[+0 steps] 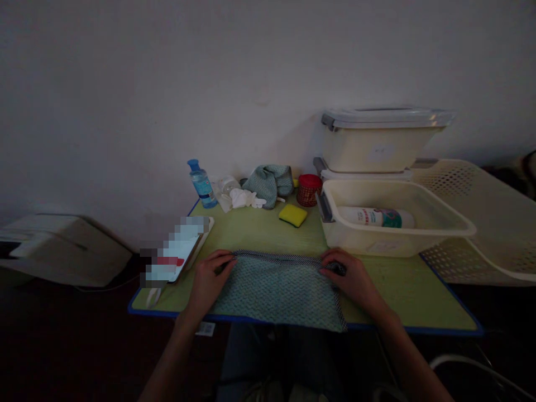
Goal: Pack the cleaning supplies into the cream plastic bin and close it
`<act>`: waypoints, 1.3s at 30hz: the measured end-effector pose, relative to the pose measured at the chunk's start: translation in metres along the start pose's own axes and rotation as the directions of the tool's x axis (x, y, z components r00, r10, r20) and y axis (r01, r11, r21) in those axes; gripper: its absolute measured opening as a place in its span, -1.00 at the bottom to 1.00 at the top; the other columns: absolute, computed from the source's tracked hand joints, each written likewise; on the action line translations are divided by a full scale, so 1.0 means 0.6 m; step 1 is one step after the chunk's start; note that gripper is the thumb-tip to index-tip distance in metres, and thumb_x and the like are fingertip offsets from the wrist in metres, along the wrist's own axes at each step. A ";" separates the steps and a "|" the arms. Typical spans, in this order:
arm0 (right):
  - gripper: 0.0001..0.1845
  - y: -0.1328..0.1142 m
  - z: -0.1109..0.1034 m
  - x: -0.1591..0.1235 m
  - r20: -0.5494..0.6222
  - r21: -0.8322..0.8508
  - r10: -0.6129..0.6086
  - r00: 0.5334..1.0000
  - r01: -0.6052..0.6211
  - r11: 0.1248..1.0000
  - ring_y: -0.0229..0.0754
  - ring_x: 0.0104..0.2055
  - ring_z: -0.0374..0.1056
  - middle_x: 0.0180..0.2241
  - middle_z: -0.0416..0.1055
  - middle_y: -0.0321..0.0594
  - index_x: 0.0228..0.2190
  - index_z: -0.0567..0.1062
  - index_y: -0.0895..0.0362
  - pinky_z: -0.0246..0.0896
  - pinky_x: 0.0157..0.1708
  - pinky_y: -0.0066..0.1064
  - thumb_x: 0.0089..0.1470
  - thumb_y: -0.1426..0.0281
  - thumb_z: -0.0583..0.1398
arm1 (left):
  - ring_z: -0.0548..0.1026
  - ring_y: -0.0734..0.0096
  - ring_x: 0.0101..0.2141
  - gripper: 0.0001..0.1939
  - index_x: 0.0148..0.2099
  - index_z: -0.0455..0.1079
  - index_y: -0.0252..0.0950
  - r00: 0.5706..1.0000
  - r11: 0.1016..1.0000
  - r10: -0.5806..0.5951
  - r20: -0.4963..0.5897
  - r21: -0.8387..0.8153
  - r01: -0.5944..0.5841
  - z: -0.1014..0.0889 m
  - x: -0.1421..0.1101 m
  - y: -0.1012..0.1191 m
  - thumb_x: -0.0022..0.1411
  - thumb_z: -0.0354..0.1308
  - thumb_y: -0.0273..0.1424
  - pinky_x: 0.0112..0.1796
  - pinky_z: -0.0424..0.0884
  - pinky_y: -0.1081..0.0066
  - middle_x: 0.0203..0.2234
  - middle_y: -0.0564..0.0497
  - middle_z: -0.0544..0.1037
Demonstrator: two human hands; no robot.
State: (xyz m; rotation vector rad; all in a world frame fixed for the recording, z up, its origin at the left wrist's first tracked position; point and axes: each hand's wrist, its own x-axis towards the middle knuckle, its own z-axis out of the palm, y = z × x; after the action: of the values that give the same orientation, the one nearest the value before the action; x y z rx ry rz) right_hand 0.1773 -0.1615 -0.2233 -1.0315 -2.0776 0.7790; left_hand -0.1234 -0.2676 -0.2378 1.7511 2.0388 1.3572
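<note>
The left hand (211, 282) and right hand (352, 279) each pinch an upper corner of a blue-green textured cloth (278, 290) with dark checked edging, spread at the front edge of a green, blue-rimmed table (408, 285). A plain greyish wall (167, 84) stands behind. At right, an open cream plastic bin (349, 240) holds a white cylindrical bottle (352, 215) lying sideways.

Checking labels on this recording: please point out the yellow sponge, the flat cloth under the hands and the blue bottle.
Yellow sponge (292, 214): head view, middle of its top face.
Flat cloth (280, 287): head view, middle of its woven surface.
Blue bottle (203, 187): head view, middle of its body.
</note>
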 end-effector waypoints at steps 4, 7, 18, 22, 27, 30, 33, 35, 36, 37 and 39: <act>-0.94 -0.011 -0.003 -0.002 0.024 -0.033 0.107 0.994 -0.106 0.994 -0.21 -0.48 0.31 -0.56 0.39 -0.26 -0.61 0.40 0.13 0.21 -0.38 -0.37 -0.19 0.40 0.19 | 0.50 0.36 -0.38 -0.80 -0.40 0.49 -0.29 1.000 1.000 -0.023 -0.006 0.006 0.023 -0.002 0.001 0.007 0.07 0.12 -0.29 -0.30 0.44 0.39 -0.41 -0.02 0.55; -0.90 -0.017 -0.005 -0.005 0.017 -0.016 0.175 0.984 -0.175 0.984 -0.22 -0.51 0.29 -0.59 0.39 -0.27 -0.61 0.40 0.13 0.19 -0.43 -0.39 -0.18 0.36 0.17 | 0.49 0.37 -0.39 -0.80 -0.40 0.48 -0.28 0.998 0.998 -0.055 -0.014 0.001 0.055 -0.004 0.001 0.012 0.07 0.11 -0.28 -0.31 0.43 0.40 -0.42 -0.01 0.55; -0.79 -0.025 -0.012 -0.004 -0.033 0.074 0.242 0.970 -0.239 0.968 -0.27 -0.59 0.22 -0.65 0.35 -0.29 -0.64 0.40 0.14 0.11 -0.55 -0.44 -0.22 0.25 0.20 | 0.49 0.34 -0.38 -0.78 -0.43 0.47 -0.30 0.996 0.993 -0.093 -0.009 -0.067 0.093 -0.009 -0.001 0.016 0.10 0.06 -0.30 -0.29 0.40 0.38 -0.47 0.00 0.55; -0.80 -0.025 -0.013 -0.005 -0.005 0.111 0.209 0.978 -0.207 0.972 -0.28 -0.58 0.21 -0.64 0.33 -0.30 -0.65 0.38 0.13 0.12 -0.55 -0.45 -0.22 0.26 0.21 | 0.50 0.33 -0.38 -0.81 -0.43 0.48 -0.29 0.986 0.981 -0.162 -0.051 -0.114 0.155 -0.009 -0.001 0.014 0.04 0.11 -0.29 -0.29 0.42 0.36 -0.46 0.01 0.56; -0.84 -0.026 -0.013 -0.005 0.054 0.143 0.190 0.980 -0.196 0.970 -0.24 -0.51 0.28 -0.57 0.41 -0.26 -0.59 0.45 0.13 0.18 -0.48 -0.42 -0.21 0.29 0.20 | 0.50 0.36 -0.46 -0.82 -0.43 0.47 -0.31 0.961 0.954 -0.267 -0.075 -0.158 0.253 -0.008 0.000 0.012 -0.04 0.17 -0.29 -0.39 0.43 0.41 -0.51 0.01 0.57; -0.83 -0.025 -0.012 -0.005 0.066 0.136 0.207 0.976 -0.214 0.967 -0.21 -0.47 0.32 -0.54 0.45 -0.23 -0.57 0.48 0.14 0.19 -0.42 -0.39 -0.20 0.28 0.20 | 0.49 0.39 -0.49 -0.81 -0.44 0.45 -0.32 0.952 0.941 -0.300 -0.063 -0.181 0.285 -0.009 0.000 0.013 -0.03 0.16 -0.29 -0.42 0.42 0.43 -0.55 0.02 0.55; -0.81 -0.022 -0.011 -0.006 0.053 0.131 0.225 0.973 -0.230 0.964 -0.21 -0.49 0.31 -0.55 0.45 -0.23 -0.58 0.49 0.14 0.18 -0.44 -0.40 -0.20 0.26 0.21 | 0.48 0.41 -0.49 -0.82 -0.43 0.44 -0.32 0.957 0.946 -0.287 -0.052 -0.173 0.274 -0.010 0.000 0.014 -0.01 0.14 -0.30 -0.43 0.40 0.45 -0.55 0.03 0.54; -0.81 -0.021 -0.010 -0.006 0.044 0.134 0.235 0.971 -0.239 0.962 -0.22 -0.52 0.30 -0.57 0.44 -0.24 -0.59 0.49 0.14 0.17 -0.48 -0.41 -0.21 0.25 0.22 | 0.47 0.42 -0.50 -0.82 -0.44 0.43 -0.32 0.959 0.949 -0.277 -0.053 -0.171 0.265 -0.010 0.000 0.015 0.00 0.14 -0.30 -0.43 0.40 0.46 -0.56 0.03 0.53; -0.81 -0.022 -0.010 -0.006 0.041 0.134 0.239 0.970 -0.243 0.961 -0.23 -0.53 0.29 -0.58 0.43 -0.25 -0.60 0.49 0.14 0.16 -0.50 -0.42 -0.21 0.25 0.22 | 0.47 0.42 -0.50 -0.82 -0.44 0.42 -0.32 0.960 0.950 -0.274 -0.052 -0.171 0.262 -0.010 0.000 0.016 0.00 0.13 -0.30 -0.44 0.40 0.46 -0.56 0.04 0.52; -0.81 -0.023 -0.010 -0.006 0.037 0.136 0.243 0.969 -0.245 0.960 -0.24 -0.54 0.28 -0.60 0.42 -0.25 -0.61 0.48 0.14 0.15 -0.51 -0.43 -0.22 0.25 0.22 | 0.47 0.42 -0.50 -0.82 -0.44 0.42 -0.32 0.961 0.951 -0.271 -0.052 -0.169 0.259 -0.011 0.000 0.016 0.00 0.13 -0.30 -0.44 0.40 0.46 -0.57 0.03 0.52; -0.80 -0.025 -0.010 -0.006 0.030 0.142 0.247 0.969 -0.249 0.958 -0.24 -0.56 0.27 -0.62 0.41 -0.26 -0.62 0.48 0.14 0.14 -0.53 -0.43 -0.23 0.25 0.23 | 0.46 0.41 -0.50 -0.82 -0.44 0.41 -0.32 0.963 0.953 -0.265 -0.049 -0.162 0.255 -0.011 0.000 0.018 0.01 0.13 -0.30 -0.45 0.40 0.46 -0.57 0.03 0.52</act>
State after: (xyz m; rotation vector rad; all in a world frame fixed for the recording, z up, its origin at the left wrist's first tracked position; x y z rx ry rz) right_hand 0.1771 -0.1707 -0.2097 -1.2218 -1.8906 1.0473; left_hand -0.1196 -0.2716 -0.2267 1.3352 2.0490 1.4642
